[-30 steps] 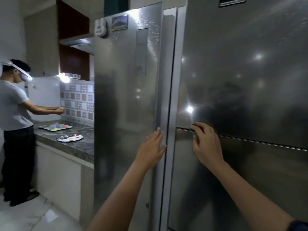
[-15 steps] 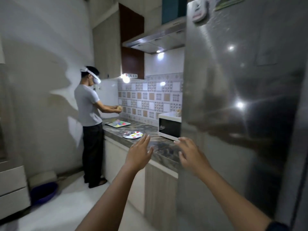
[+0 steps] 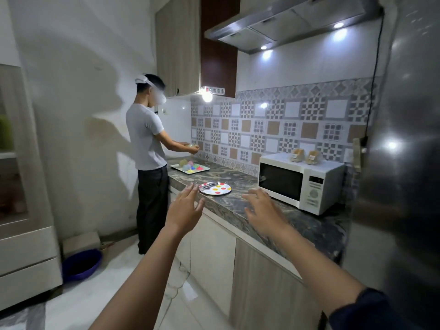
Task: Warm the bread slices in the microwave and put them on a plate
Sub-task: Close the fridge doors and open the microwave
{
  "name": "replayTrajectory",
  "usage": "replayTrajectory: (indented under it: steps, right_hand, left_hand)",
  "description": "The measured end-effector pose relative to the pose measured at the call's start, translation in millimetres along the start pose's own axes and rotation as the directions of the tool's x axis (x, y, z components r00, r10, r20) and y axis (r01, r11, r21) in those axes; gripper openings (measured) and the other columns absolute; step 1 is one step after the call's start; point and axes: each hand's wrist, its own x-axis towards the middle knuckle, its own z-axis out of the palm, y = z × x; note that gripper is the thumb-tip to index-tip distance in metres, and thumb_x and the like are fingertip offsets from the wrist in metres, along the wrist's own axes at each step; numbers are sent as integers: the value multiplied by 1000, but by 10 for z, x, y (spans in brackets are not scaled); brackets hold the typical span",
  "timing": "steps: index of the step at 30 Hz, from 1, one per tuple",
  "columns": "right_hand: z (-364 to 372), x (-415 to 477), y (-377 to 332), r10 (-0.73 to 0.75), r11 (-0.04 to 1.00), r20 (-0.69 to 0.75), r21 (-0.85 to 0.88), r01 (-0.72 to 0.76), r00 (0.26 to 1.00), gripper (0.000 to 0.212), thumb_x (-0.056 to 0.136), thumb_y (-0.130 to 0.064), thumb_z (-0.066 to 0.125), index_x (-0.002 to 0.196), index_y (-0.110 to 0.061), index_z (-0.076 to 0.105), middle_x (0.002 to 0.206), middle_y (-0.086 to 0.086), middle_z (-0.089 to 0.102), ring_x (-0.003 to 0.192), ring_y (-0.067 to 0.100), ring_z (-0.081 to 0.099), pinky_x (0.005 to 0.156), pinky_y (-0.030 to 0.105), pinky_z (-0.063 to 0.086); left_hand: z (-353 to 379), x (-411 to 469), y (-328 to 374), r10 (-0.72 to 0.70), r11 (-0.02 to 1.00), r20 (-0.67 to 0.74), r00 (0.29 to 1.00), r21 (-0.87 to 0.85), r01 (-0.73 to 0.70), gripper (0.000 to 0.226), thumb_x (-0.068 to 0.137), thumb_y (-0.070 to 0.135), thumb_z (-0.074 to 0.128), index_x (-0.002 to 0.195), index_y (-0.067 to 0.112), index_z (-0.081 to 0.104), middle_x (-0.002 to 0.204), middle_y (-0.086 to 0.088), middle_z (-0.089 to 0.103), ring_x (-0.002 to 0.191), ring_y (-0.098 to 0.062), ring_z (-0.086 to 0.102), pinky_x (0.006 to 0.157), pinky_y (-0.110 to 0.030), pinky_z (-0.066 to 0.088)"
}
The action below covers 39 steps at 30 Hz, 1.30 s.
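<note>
A white microwave (image 3: 300, 181) with its door closed stands on the dark marble counter (image 3: 240, 201), right of centre. Two small packets of bread (image 3: 305, 156) rest on top of it. A white plate with coloured dots (image 3: 215, 188) lies on the counter left of the microwave, with some cutlery on it. My left hand (image 3: 184, 207) is raised, fingers spread, in front of the counter edge below the plate. My right hand (image 3: 260, 209) hovers over the counter edge in front of the microwave, fingers apart. Both hands hold nothing.
A steel fridge (image 3: 404, 163) fills the right side. Another person (image 3: 150, 160) stands at the far end of the counter by a tray of coloured items (image 3: 189, 167). A blue basin (image 3: 81, 265) sits on the floor near a white cabinet (image 3: 26, 234) at left.
My view has swung left from the fridge doors to the counter. Both hands came off the fridge and now hover in the air before the counter and microwave.
</note>
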Motion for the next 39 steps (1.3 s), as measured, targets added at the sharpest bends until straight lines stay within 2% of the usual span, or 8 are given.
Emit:
replayTrajectory:
  steps: [5,10,15,23,27,31,36,39]
  right_hand:
    - [330,1167,387,16,999,-39,37,-15,999,41,91,-18,47,132,-22,49,144,1,36,135,19,30,109,37,30]
    - [700,2103,874,111,990,-47,86,-107,993,38,92,-20,49,130,-22,50,142,1,38,134,17,31,108,34,29]
    - [1095,2771,1384,222,973,11,61,-222,975,39,93,-23,46,132,-20,48,145,1,35,137,17,26,108,34,29]
    - [1494,3840,2301,351,936,-78,7,-351,933,40,93,-25,46,132,-19,48,142,1,38,134,17,29,107,33,29]
    - [1583,4190,2753,427,902,-125,-17,-432,896,38,93,-24,47,131,-19,49,138,0,40,131,17,33,105,33,31]
    - [1593,4237,3174,519,847,-167,-32,-530,839,39,93,-26,47,131,-21,48,136,-2,41,130,16,34,104,32,33]
    - [1385,4063,3754,607,769,-233,-70,-636,759,41,93,-26,47,133,-18,48,136,-1,43,130,16,36,108,32,32]
    - [1206,3903,4094,656,717,-274,-69,-694,704,42,94,-25,47,135,-16,45,140,-1,41,133,15,32,111,33,29]
  left_hand:
    - [448,1099,-223,14,1000,8,1000,-6,-14,55,97,40,40,146,19,28,155,1,25,143,-16,22,116,-35,23]
    - [958,2112,-448,30,999,40,999,-32,-29,55,96,39,41,146,20,26,155,2,24,144,-12,19,115,-32,21]
    - [1569,2910,-685,46,997,106,993,-58,-40,56,96,38,42,147,20,26,156,3,24,143,-13,21,115,-32,22]
    - [2717,4446,-753,222,964,174,960,-191,-188,58,95,37,43,147,17,26,155,1,25,143,-13,22,114,-29,22]
    - [3334,4991,-599,333,926,263,905,-274,-261,57,96,36,43,147,18,26,155,1,25,143,-15,24,114,-30,24]
    - [3826,5330,-262,425,868,296,856,-401,-292,55,96,35,42,146,16,28,154,1,28,142,-16,24,114,-31,23]
    - [4445,5438,359,551,791,357,755,-511,-336,51,97,35,42,142,13,36,150,-1,36,138,-15,31,113,-28,23]
    - [4791,5382,729,592,761,410,694,-569,-313,48,96,35,43,139,13,41,145,-1,43,135,-15,37,111,-26,27]
